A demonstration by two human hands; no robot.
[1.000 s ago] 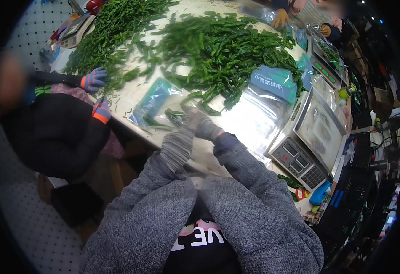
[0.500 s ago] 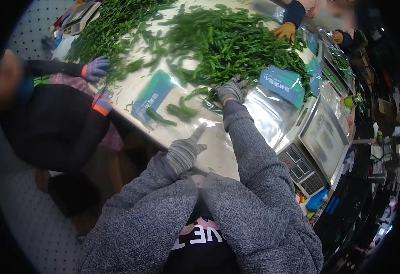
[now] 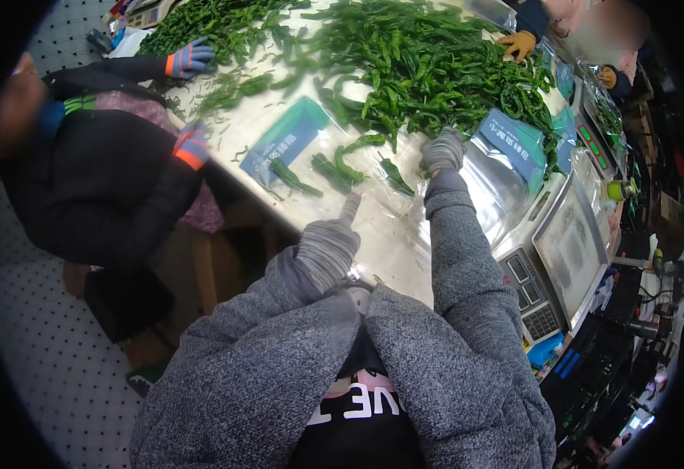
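Observation:
My left hand (image 3: pixel 328 248), in a grey striped knit glove, hovers at the table's near edge with its index finger stretched out and nothing in it. Just beyond that fingertip, several green peppers (image 3: pixel 331 173) lie on a clear plastic bag with a blue-and-green printed panel (image 3: pixel 286 145). My right hand (image 3: pixel 444 152), gloved alike, is at the near edge of a large heap of green peppers (image 3: pixel 428 74). Its fingers are curled under, and what they hold, if anything, is hidden. One loose pepper (image 3: pixel 396 178) lies left of it; another printed clear bag (image 3: pixel 512 146) lies right of it.
A weighing scale (image 3: pixel 555 250) stands right of my right forearm, and a second scale (image 3: pixel 597 129) is farther back. To the left, a person's blue-grey gloved hand (image 3: pixel 191 59) is by scattered peppers. A tan-gloved hand (image 3: pixel 519 45) of another person touches the heap's far right.
The whole view has shifted, carrying the table rightward. My right hand has shifted right and its spread fingers have curled in. My left hand still has its index finger out.

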